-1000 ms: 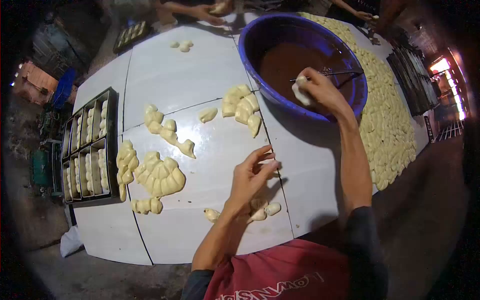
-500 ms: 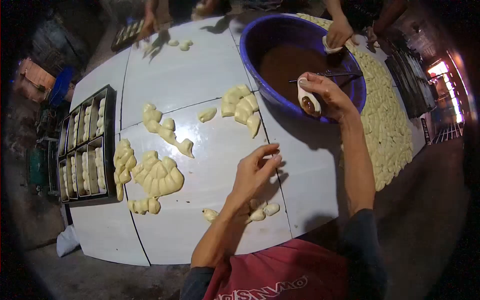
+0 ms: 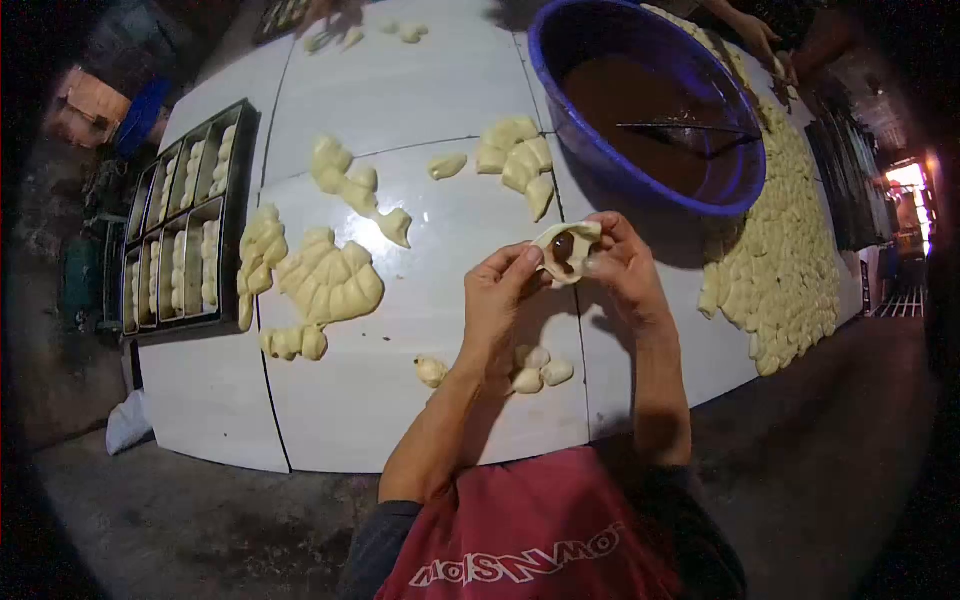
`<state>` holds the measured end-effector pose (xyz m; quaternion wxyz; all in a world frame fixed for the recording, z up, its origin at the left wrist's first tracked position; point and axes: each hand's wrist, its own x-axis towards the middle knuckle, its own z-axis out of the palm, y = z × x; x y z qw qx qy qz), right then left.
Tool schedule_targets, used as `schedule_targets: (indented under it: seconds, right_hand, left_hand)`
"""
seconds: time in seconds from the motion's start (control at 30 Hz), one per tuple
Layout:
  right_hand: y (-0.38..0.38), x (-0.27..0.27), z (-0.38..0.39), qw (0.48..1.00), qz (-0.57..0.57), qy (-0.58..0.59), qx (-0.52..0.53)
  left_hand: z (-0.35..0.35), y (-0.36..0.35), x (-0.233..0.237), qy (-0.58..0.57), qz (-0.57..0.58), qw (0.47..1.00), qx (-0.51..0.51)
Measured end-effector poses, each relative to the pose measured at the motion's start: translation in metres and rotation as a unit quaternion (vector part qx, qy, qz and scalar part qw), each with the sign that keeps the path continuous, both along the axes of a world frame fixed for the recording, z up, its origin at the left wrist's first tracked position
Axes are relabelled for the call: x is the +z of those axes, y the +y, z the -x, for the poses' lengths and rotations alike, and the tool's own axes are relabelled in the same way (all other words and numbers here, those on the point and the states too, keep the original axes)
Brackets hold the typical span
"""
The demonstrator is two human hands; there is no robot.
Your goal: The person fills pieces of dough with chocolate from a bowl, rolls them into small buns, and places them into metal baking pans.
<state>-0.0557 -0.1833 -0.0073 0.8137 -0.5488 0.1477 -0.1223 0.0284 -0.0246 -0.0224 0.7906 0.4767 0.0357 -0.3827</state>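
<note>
Between my two hands, above the table, is a flattened piece of dough [image 3: 583, 233] with dark brown filling on it. My left hand [image 3: 498, 292] pinches its left edge. My right hand [image 3: 632, 278] grips the opposite edge, fingers curled around it. Beyond them stands a blue basin [image 3: 640, 193] of brown filling, with a dark stick [image 3: 680, 127] lying across its inside. Several small dough balls [image 3: 540, 370] rest on the table near my left forearm, beside another piece of dough [image 3: 431, 371] with a dark spot.
On the white table [image 3: 400, 430] lie clusters of dough pieces [image 3: 332, 280], more of them [image 3: 518, 160] near the basin. A black rack of loaf tins [image 3: 190, 225] holding dough is at left. Many dough pieces [image 3: 775, 250] cover the right side. Another person's hand [image 3: 755, 38] is at upper right.
My right hand has come from the basin's rim to my left hand with the dough, and both now hold it. The other person's hand has left the basin. The view has shifted.
</note>
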Motion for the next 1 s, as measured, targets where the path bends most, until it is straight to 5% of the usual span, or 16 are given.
schedule_targets:
  seconds: [0.17,0.27,0.37,0.57,0.67,0.77,0.8,1.0]
  right_hand:
    - [0.050,-0.003,0.001,0.922,0.381,0.005,-0.072]
    - [0.051,-0.030,0.004,0.895,0.433,0.001,-0.109]
    - [0.059,-0.026,-0.001,0.879,0.439,-0.004,-0.185]
    - [0.056,-0.024,0.002,0.987,0.092,0.076,-0.104]
    - [0.055,-0.016,0.013,0.978,0.174,0.093,-0.061]
    - [0.065,-0.015,0.017,0.915,0.399,-0.014,-0.057]
    - [0.065,-0.022,0.019,0.959,0.279,-0.025,-0.053]
    - [0.054,-0.030,0.012,0.898,0.397,-0.120,-0.145]
  left_hand:
    - [0.001,0.010,-0.008,-0.040,0.004,0.999,0.001]
    - [0.006,0.010,-0.003,-0.057,-0.007,0.998,0.012]
    - [0.006,0.011,-0.006,-0.149,-0.053,0.987,0.011]
    - [-0.012,0.011,0.001,-0.061,-0.033,0.995,-0.077]
    - [-0.026,0.016,0.009,-0.058,-0.070,0.988,-0.125]
    - [-0.035,0.021,0.006,-0.078,-0.077,0.981,-0.159]
    - [-0.032,0.021,0.007,-0.084,-0.062,0.983,-0.151]
    - [-0.017,0.025,0.015,-0.151,-0.019,0.977,-0.147]
